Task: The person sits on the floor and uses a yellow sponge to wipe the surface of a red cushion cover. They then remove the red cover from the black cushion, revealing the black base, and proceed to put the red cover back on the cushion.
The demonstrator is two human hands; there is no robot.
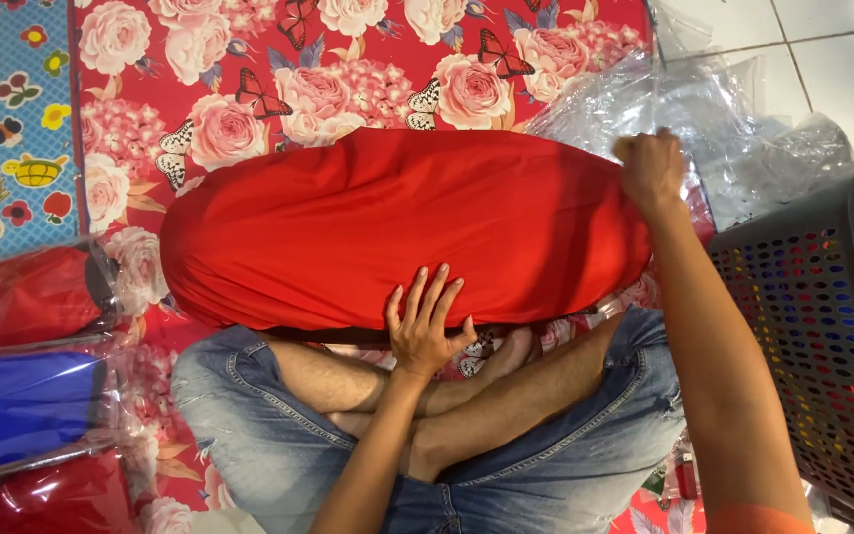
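Note:
A red garment (387, 227) lies spread flat on the floral red mat (249, 89) in front of my crossed legs. My left hand (427, 321) rests flat on its near edge, fingers spread, pressing the cloth. My right hand (649, 168) is at the garment's right end, fingers closed on the fabric edge beside the clear plastic bags (664, 109).
A grey perforated basket (822, 326) stands at the right, close to my right arm. Bagged folded garments, red (32, 297) and blue (22, 405), are stacked at the left. A blue cartoon mat (7, 119) lies at the far left; white floor tiles (822, 49) show top right.

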